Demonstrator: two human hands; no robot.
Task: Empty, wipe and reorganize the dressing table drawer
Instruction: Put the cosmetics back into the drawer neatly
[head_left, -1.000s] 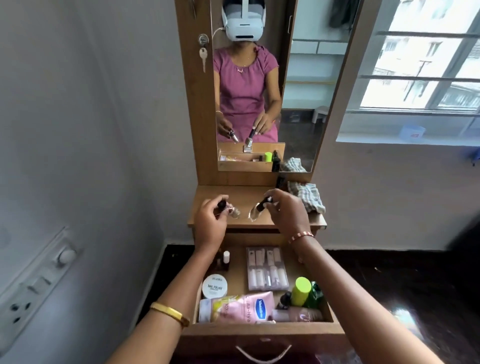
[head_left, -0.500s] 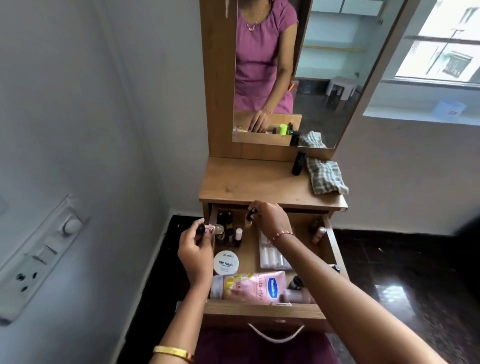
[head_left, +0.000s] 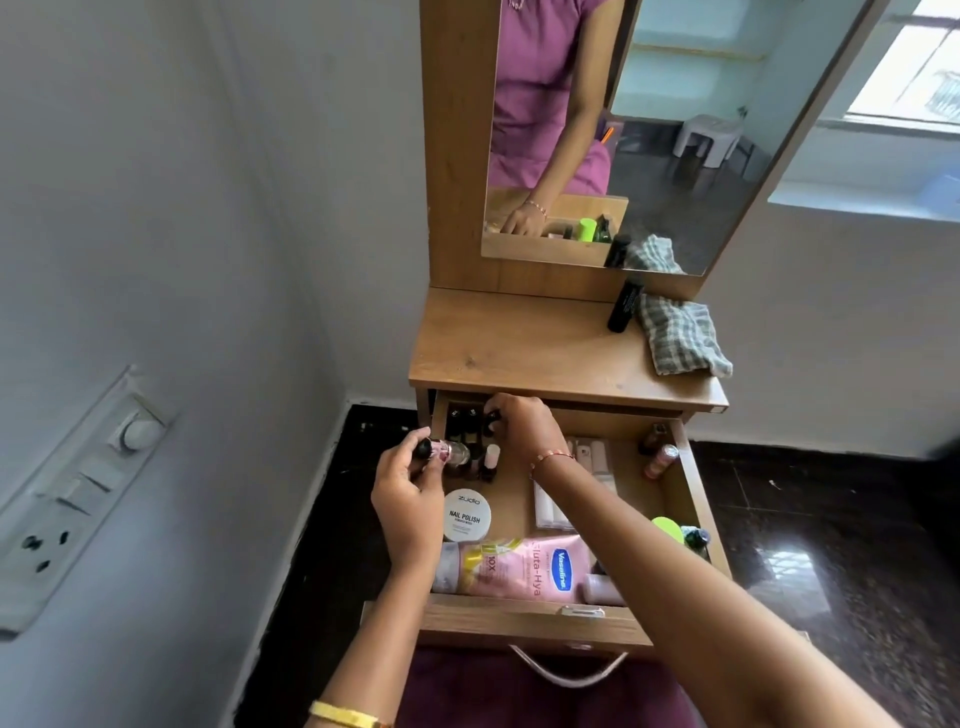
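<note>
On the tabletop (head_left: 519, 343): one cloth (head_left: 680, 338), one black tube (head_left: 623, 307). Below it, in the drawer (head_left: 530, 618), two hands: left hand (head_left: 410, 499) grips one bottle (head_left: 447, 451); right hand (head_left: 519, 426) pinches another bottle (head_left: 491, 422), mostly hidden.

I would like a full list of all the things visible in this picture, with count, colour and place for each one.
drawer: one, wood, pulled open
lotion tube: one, pink, front of drawer
round tin: one, white, drawer left
small bottles: several, dark caps, back left of drawer
green cap: one, drawer right
black bottle: one, tabletop, by mirror
checked cloth: one, grey-white, tabletop right
mirror: one, above tabletop
switch panel: one, left wall
left hand: holds nail polish bottle
right hand: grips small bottle at back of drawer
</note>
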